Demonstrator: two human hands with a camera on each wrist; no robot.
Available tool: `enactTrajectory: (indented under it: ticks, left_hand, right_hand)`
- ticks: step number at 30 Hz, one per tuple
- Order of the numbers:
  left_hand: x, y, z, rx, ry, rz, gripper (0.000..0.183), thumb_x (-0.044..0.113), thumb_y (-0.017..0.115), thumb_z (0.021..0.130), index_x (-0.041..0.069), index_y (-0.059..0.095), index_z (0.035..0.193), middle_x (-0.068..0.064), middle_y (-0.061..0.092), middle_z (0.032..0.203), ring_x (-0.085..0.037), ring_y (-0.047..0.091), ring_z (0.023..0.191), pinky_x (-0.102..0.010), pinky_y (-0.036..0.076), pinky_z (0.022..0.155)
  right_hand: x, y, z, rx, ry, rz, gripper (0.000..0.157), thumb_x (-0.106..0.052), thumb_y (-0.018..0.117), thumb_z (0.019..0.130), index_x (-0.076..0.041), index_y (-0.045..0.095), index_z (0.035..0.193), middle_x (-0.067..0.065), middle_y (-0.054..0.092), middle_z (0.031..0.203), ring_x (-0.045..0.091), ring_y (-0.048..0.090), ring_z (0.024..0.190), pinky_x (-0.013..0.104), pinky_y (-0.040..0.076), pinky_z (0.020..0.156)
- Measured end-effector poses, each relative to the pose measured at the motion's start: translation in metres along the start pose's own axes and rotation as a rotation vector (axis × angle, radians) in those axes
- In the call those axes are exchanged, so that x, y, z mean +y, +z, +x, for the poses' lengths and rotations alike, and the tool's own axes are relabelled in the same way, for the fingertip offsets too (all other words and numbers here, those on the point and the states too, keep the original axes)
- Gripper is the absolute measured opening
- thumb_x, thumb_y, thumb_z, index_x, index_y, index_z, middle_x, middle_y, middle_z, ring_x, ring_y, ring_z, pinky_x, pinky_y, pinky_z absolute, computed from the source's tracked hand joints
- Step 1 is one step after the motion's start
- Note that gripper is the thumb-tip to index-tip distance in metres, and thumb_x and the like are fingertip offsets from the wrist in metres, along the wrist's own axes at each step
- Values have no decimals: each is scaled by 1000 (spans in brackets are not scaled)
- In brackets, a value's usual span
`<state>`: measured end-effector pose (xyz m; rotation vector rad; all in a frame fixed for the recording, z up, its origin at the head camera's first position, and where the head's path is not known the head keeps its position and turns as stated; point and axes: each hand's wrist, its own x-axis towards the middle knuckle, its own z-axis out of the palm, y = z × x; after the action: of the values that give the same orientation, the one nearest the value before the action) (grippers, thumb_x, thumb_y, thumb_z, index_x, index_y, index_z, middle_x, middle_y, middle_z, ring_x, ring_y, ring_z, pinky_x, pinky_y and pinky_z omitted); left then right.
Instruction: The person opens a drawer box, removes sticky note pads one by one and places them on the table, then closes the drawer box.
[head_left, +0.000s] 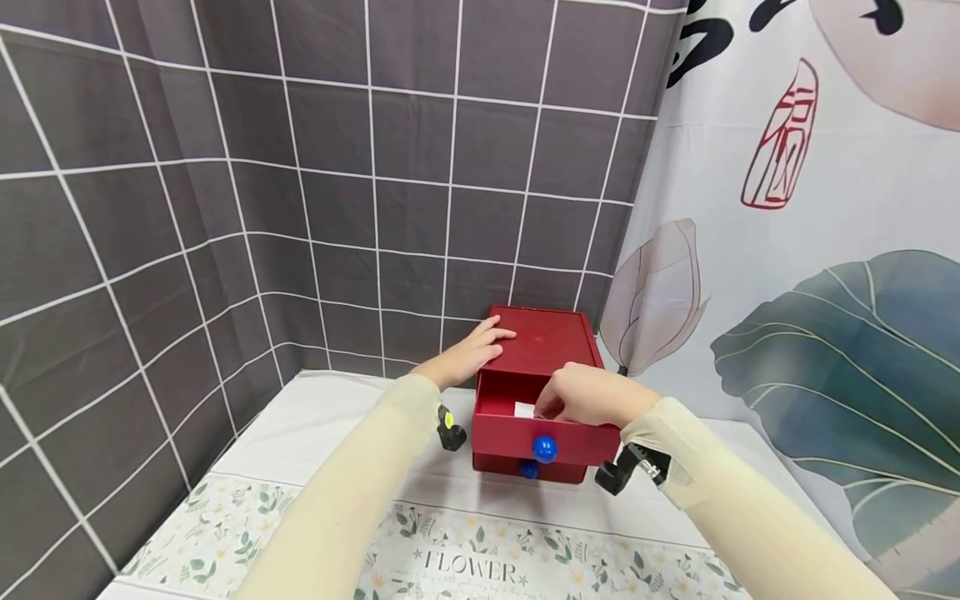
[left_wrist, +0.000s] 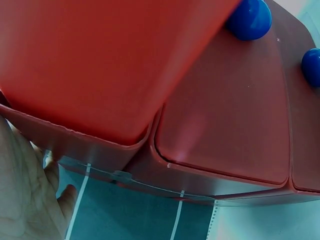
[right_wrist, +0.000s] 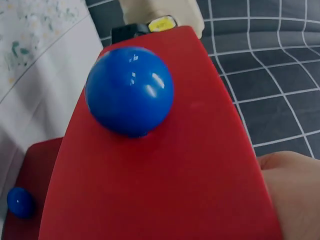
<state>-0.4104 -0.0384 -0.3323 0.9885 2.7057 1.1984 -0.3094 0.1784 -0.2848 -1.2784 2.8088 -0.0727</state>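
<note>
White slip [head_left: 523, 410] inside pulled-out upper drawer [head_left: 501, 429], head view only; right hand [head_left: 596, 393] over drawer, can't tell if gripping. Left hand [head_left: 471, 352] rests unclenched on left edge of red drawer cabinet [head_left: 543, 337]; white tabletop [head_left: 345, 408] stretches leftward.

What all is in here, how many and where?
cabinet: one, red, on tabletop
open drawer: one, red, uppermost
closed drawer: at least one, red, below
knobs: at least two, blue, drawer fronts
small item: one, white, inside open drawer
tabletop: one, white and floral, beneath
backdrop: one, grey grid, behind
hanging: one, white with leaves, right
wrist devices: two, black, wrists
sleeves: two, cream, forearms
left hand: one, bare, cabinet top
right hand: one, bare, open drawer
</note>
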Motion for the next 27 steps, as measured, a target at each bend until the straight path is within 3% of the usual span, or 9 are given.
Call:
enactTrajectory:
  ticks: [6,14,20,27]
  left_hand:
    - [0,0,0,-1,-9,-2,41,26,38,94,24,46,134,2,13,151,-19,11,136,-47,19,105]
    - [3,0,0,-4,-1,3,40,24,37,95,22,46,134,0,12,151,-20,11,137,-48,18,106]
    - [1,0,1,5,1,17,40,24,37,95,22,46,134,-1,13,151,-20,11,137,-47,18,106]
    - [1,0,0,3,-1,-6,41,24,37,95,22,46,134,-1,13,151,-21,11,137,-49,18,106]
  right_hand:
    - [-4,1,1,-3,14,-97,23,-20,76,74,-23,73,96,-13,66,84,3,57,72,20,48,68]
    - [-3,5,3,31,-39,-223,24,-20,76,74,-19,73,98,-8,68,88,9,62,79,24,50,74]
    - [-2,4,5,16,-53,-214,25,-24,77,73,-19,73,97,-9,68,87,8,62,77,25,50,73]
    - [0,4,6,-26,-14,-104,21,-37,77,71,-27,73,89,-16,63,76,3,55,65,23,48,64]
